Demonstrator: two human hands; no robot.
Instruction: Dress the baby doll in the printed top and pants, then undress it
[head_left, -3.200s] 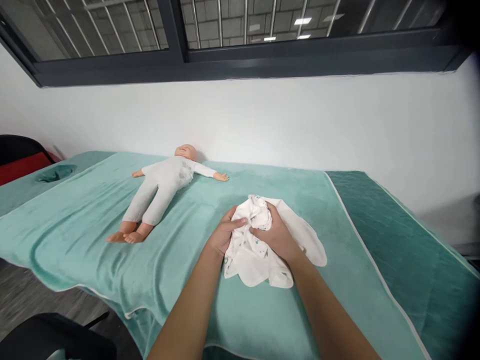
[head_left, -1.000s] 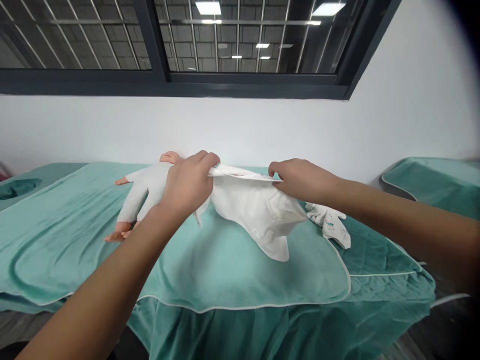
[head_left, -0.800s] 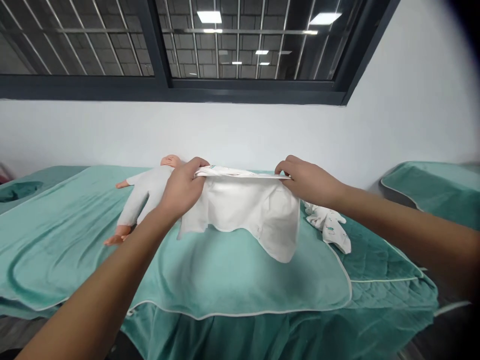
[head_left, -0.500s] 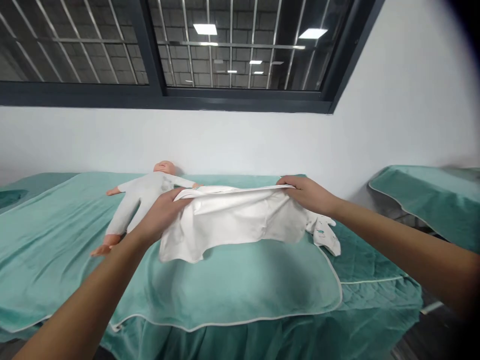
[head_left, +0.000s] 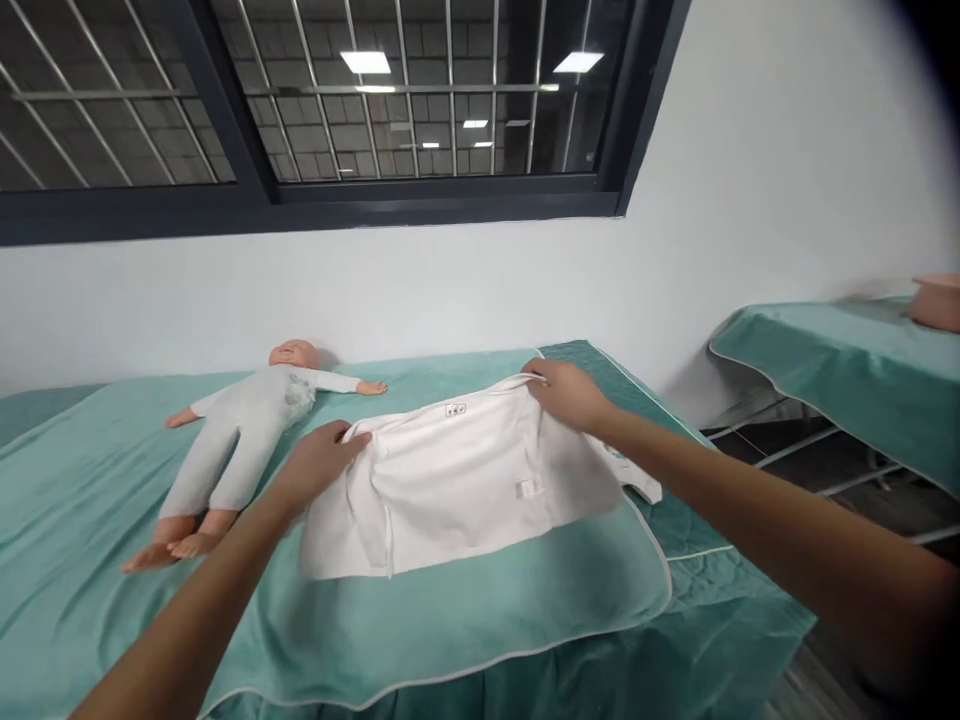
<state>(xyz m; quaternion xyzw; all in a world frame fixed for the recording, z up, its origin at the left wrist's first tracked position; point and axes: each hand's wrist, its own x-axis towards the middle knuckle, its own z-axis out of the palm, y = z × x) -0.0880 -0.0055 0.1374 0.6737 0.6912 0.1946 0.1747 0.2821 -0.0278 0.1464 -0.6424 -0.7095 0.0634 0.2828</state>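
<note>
A white baby shirt point(head_left: 457, 490) hangs spread between my hands, just above the bed. A small printed mark shows at its top edge, a tag lower on its right part and a thin tie on the left. My left hand point(head_left: 324, 462) pinches its upper left corner. My right hand point(head_left: 566, 392) grips the upper right corner. To the left lies a baby doll point(head_left: 247, 410) on its back in a white long-sleeved suit, hands and feet bare. Partly hidden behind my right forearm is a white printed garment point(head_left: 637, 480).
A green sheet point(head_left: 465, 640) with pale piping covers the bed. At the right stands another green-covered bed point(head_left: 832, 340) on a metal frame, bearing a skin-coloured object point(head_left: 937, 302). Behind are a white wall point(head_left: 420, 290) and a dark-framed barred window point(head_left: 450, 200).
The shirt has opened out flatter and hangs lower, its printed mark and tag now showing. Both hands keep their hold. The view has turned to the right.
</note>
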